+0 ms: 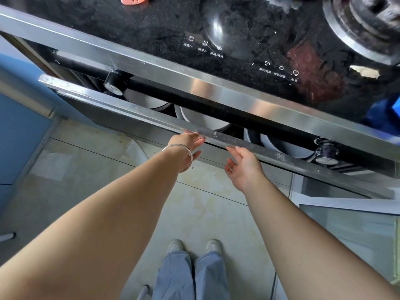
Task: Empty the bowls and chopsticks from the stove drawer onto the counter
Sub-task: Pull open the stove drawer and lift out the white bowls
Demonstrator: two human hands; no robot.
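I see an evenly lit scene in soft, daylight-like light, bright enough to read the white labels on the black stove top (249, 50). The steel front rail (216, 92) throws back a pale, smeared glare, brightest near its middle. Under the rail the open drawer gap (205, 118) falls into deep shadow, with only the pale bowl (207, 121) curves catching light. My wide lens bends straight edges, so the rails bow and splay toward the corners. The burner (368, 29) at upper right is smeared with blur. The forearms look sharp; the floor (205, 213) shows faint, soft shadows.
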